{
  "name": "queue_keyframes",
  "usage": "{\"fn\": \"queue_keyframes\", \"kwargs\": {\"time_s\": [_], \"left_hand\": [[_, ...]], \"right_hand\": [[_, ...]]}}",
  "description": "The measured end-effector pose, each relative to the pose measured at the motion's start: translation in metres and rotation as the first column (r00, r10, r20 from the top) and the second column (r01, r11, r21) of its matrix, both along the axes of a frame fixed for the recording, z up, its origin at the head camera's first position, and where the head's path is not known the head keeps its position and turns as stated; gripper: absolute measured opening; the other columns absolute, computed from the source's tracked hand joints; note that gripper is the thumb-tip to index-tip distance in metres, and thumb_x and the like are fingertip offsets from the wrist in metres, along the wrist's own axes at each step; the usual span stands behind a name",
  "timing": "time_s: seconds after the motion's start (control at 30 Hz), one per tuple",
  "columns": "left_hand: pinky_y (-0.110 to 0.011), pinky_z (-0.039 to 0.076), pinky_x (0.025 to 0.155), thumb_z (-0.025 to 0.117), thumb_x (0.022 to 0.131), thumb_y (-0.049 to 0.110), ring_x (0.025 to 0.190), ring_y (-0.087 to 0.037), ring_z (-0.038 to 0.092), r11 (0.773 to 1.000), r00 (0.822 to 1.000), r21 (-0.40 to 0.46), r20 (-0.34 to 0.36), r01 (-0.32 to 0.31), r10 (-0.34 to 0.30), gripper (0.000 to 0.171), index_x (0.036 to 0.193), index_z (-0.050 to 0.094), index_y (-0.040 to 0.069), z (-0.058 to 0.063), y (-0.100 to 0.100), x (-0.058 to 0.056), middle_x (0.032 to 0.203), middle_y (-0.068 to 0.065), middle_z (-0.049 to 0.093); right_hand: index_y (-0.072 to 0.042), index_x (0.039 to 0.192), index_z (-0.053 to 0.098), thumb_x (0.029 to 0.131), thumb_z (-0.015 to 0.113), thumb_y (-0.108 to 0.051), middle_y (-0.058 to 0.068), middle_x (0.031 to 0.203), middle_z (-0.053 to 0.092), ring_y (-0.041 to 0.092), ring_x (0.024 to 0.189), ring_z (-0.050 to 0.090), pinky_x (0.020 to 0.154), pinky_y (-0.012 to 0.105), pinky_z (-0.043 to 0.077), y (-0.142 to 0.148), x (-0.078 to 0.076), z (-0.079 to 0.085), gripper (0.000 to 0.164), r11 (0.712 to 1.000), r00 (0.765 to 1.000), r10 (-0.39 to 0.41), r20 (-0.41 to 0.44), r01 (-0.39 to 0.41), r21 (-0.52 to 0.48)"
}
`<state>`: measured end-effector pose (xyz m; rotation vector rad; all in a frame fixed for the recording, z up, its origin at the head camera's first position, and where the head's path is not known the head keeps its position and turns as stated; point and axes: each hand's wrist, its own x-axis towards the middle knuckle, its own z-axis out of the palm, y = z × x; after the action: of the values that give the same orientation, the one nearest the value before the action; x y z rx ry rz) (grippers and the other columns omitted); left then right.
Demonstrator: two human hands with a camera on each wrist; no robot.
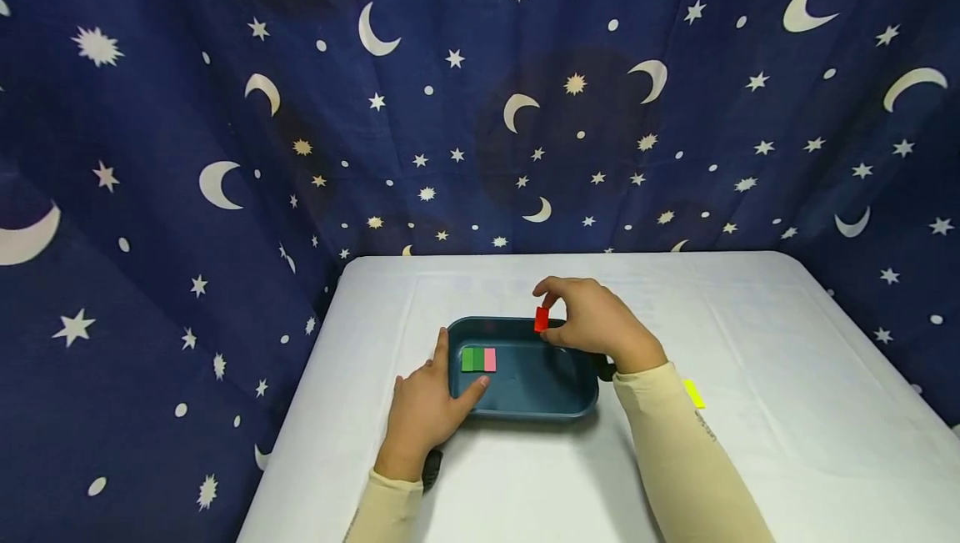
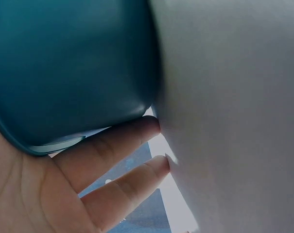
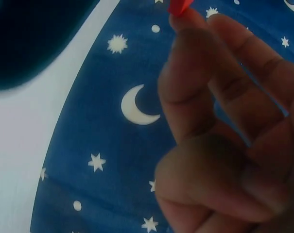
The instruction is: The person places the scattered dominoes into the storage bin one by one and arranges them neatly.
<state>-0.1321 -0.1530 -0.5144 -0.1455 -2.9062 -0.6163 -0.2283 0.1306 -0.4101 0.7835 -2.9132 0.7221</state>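
A dark teal rectangular tray [image 1: 525, 416] stands on the white table. In it, toward the left, a light green piece [image 1: 467, 359], a darker green piece [image 1: 478, 359] and a pink piece [image 1: 490, 359] lie side by side. My left hand [image 1: 427, 405] rests against the tray's left end, its thumb reaching over the rim; in the left wrist view, straight fingers [image 2: 112, 141] lie along the outer wall. Above the tray's far right part, my right hand [image 1: 596, 318] pinches a small red rectangular piece [image 1: 542, 319] between thumb and fingertips. The right wrist view catches only the red piece's edge.
On the table [image 1: 787, 409], right of the tray and partly behind the right sleeve [image 1: 675, 434], lies a yellow piece [image 1: 693, 394]. A dark blue curtain [image 1: 480, 151] with moons and stars hangs behind the table and along its sides.
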Motion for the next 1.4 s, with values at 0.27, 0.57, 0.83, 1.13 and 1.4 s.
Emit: {"fn": "queue_keyframes", "kwargs": {"time_s": [0.27, 0.57, 0.83, 1.13, 1.4], "left_hand": [[-0.079, 0.045, 0.092, 0.047, 0.093, 0.085, 0.101, -0.035, 0.074, 1.000, 1.000, -0.002, -0.008, 0.003, -0.003, 0.111, 0.168, 0.025, 0.007, 0.002, 0.002, 0.000, 0.127, -0.022, 0.072], [-0.078, 0.046, 0.091, 0.050, 0.093, 0.083, 0.096, -0.033, 0.074, 1.000, 1.000, -0.010, -0.018, 0.000, 0.000, 0.109, 0.168, 0.026, 0.007, -0.002, 0.001, 0.002, 0.124, -0.020, 0.073], [-0.078, 0.046, 0.091, 0.046, 0.093, 0.085, 0.097, -0.034, 0.074, 1.000, 1.000, -0.005, -0.022, 0.005, -0.005, 0.110, 0.169, 0.024, 0.008, 0.000, 0.001, 0.001, 0.125, -0.021, 0.072], [-0.078, 0.047, 0.089, 0.043, 0.092, 0.087, 0.095, -0.033, 0.074, 1.000, 0.999, 0.005, -0.043, 0.016, -0.016, 0.112, 0.168, 0.026, 0.006, 0.000, -0.001, 0.000, 0.122, -0.021, 0.073], [-0.077, 0.047, 0.089, 0.037, 0.091, 0.090, 0.096, -0.033, 0.074, 1.000, 0.999, -0.001, -0.044, 0.020, -0.020, 0.114, 0.168, 0.026, 0.007, 0.000, -0.002, -0.001, 0.122, -0.021, 0.073]], "right_hand": [[-0.023, 0.127, 0.072, 0.076, 0.094, -0.026, -0.010, 0.106, 0.075, 0.017, 0.094, 0.065, 0.083, 0.041, 0.055, -0.026, -0.007, -0.011, 0.055, 0.997, 0.998, 0.070, -0.009, -0.070, -0.038], [-0.023, 0.126, 0.073, 0.076, 0.094, -0.027, -0.010, 0.109, 0.076, 0.017, 0.098, 0.068, 0.086, 0.042, 0.057, -0.049, -0.009, -0.032, 0.055, 0.991, 0.992, 0.128, -0.014, -0.128, -0.024], [-0.022, 0.122, 0.076, 0.076, 0.095, -0.027, -0.011, 0.100, 0.074, 0.015, 0.090, 0.064, 0.080, 0.041, 0.057, -0.060, -0.009, -0.042, 0.050, 0.986, 0.988, 0.153, 0.007, -0.153, 0.060], [-0.022, 0.122, 0.076, 0.073, 0.096, -0.026, -0.012, 0.089, 0.068, 0.011, 0.080, 0.058, 0.071, 0.038, 0.053, -0.068, -0.005, -0.044, 0.053, 0.965, 0.988, 0.151, 0.043, -0.157, 0.209], [-0.019, 0.121, 0.076, 0.072, 0.098, -0.024, -0.010, 0.088, 0.068, 0.011, 0.077, 0.059, 0.070, 0.039, 0.055, -0.075, -0.003, -0.045, 0.054, 0.945, 0.987, 0.156, 0.036, -0.160, 0.284]]}}
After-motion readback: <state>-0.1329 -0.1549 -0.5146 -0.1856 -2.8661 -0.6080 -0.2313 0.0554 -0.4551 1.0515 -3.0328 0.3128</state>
